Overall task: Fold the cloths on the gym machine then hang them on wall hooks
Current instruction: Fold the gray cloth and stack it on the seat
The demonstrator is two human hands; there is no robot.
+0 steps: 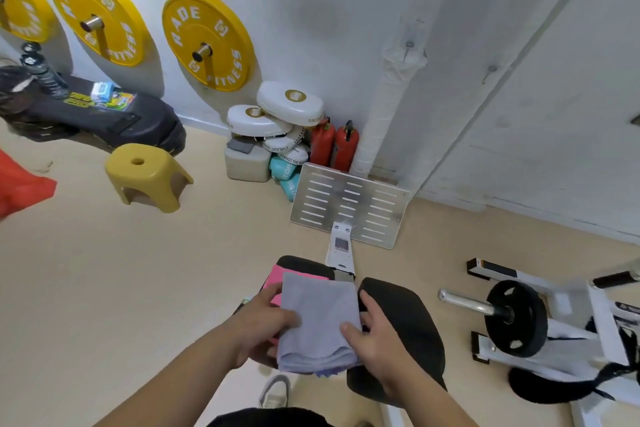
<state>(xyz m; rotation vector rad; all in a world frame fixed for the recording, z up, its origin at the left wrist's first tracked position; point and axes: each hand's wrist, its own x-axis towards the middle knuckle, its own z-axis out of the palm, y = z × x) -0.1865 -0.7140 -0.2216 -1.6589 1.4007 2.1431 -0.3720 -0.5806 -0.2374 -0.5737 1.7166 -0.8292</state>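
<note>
A folded lavender cloth (317, 319) sits between both hands, low in the middle of the view. My left hand (263, 326) grips its left edge, thumb on top. My right hand (377, 333) holds its right edge and lower corner. Under it lies a pink cloth (277, 276), partly hidden, on the left black pad (308, 265) of the gym machine. The right black pad (405, 315) lies beside my right hand. On the white wall above, two small hooks (409, 44) (491, 69) stick out.
The machine's slotted metal footplate (349, 204) stands ahead. A yellow stool (145, 177) sits at the left. Yellow weight plates (207, 40) hang on the wall. White boxing pads (287, 107) and red extinguishers (334, 146) fill the corner. A black plate on a bar (516, 317) lies right.
</note>
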